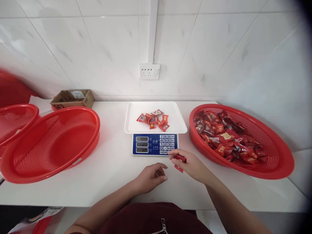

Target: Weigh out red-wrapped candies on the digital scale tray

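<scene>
My right hand is closed on a few red wrapped candies, just in front of the blue scale. My left hand rests on the white counter beside it, fingers loosely curled, nothing visible in them. On the scale's white tray lies a small pile of red candy packets. To the right stands a red mesh basket filled with many red and dark wrapped candies.
A big red mesh basket with nothing in it sits at the left, another red basket behind it at the frame's edge. A cardboard box stands against the tiled wall. A power socket is above the scale.
</scene>
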Demonstrator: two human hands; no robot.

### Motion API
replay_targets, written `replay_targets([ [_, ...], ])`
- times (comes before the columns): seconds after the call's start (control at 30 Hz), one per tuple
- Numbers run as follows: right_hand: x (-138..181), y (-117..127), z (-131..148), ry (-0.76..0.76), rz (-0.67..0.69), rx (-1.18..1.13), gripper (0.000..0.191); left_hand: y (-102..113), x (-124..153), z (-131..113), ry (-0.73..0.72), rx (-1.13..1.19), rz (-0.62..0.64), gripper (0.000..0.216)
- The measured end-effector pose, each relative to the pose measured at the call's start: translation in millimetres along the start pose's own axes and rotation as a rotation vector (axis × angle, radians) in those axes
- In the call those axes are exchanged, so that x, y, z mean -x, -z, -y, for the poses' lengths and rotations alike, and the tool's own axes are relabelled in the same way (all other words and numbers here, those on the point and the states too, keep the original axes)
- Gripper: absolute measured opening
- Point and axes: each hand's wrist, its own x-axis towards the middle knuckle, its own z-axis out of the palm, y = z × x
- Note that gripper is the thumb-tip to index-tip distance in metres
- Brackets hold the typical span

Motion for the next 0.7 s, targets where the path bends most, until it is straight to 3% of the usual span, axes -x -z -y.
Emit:
replay_targets([
  [0.17,19.5,-31.6,-33.1,-0.072,0.019,-0.248,0.034,-1.7,-2.1,-11.4,0.052,0.37,0.065,0.054],
  [0.43,13.4,-56.9,-40.9,-0.013,0.057,-0.477,0.05,2.9,0.0,-15.0,0.036,0.185,-0.176,0.027],
  [0.7,9.9,-70.6,-35.2,-0.052,0.072,-0.571,0.047,8.9,12.1,-18.7,0.019,0.171,-0.309,0.015],
])
